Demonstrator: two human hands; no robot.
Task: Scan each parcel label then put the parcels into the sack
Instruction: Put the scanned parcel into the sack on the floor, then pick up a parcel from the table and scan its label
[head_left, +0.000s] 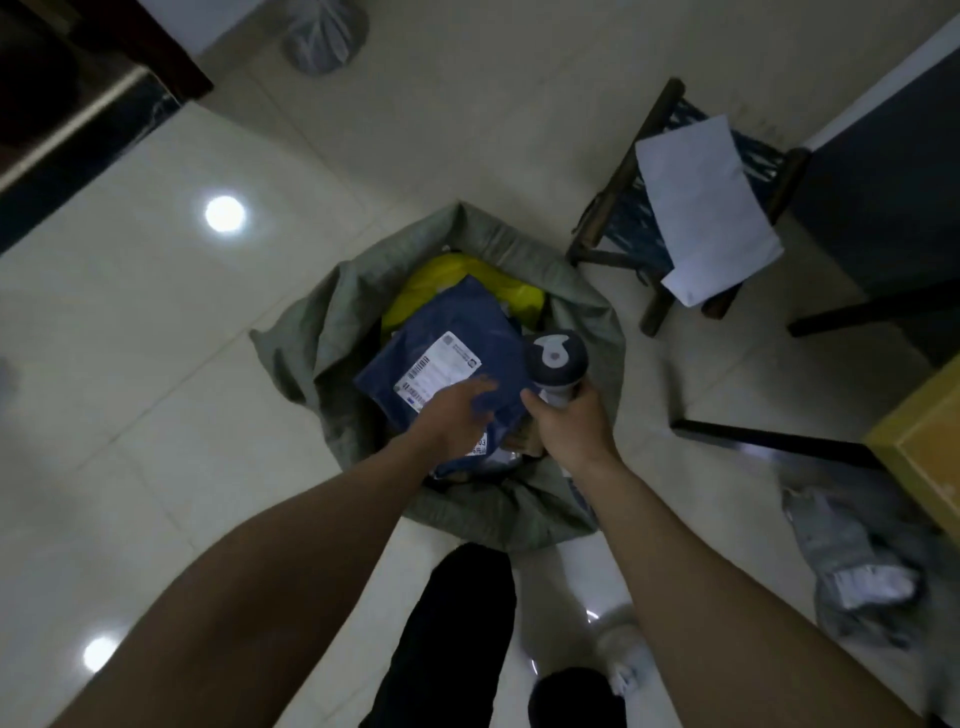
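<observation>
An open grey-green sack (332, 322) stands on the floor in the middle of the view. Over its mouth lies a dark blue parcel (457, 317) with a white barcode label (436, 371) facing up. My left hand (457, 415) holds the near edge of the blue parcel, fingers over its top. Just to the right, my right hand (566, 426) grips the handle of a handheld scanner (555, 361), whose dark head points up beside the parcel. A yellow parcel (467, 278) lies deeper in the sack. Another labelled parcel shows partly under the blue one.
A small stool (618, 208) with a white sheet (706, 208) stands behind the sack on the right. Grey parcels (857, 561) lie on the floor at the right by a yellow box (924, 447). A grey bag (324, 36) sits far back. My legs are below.
</observation>
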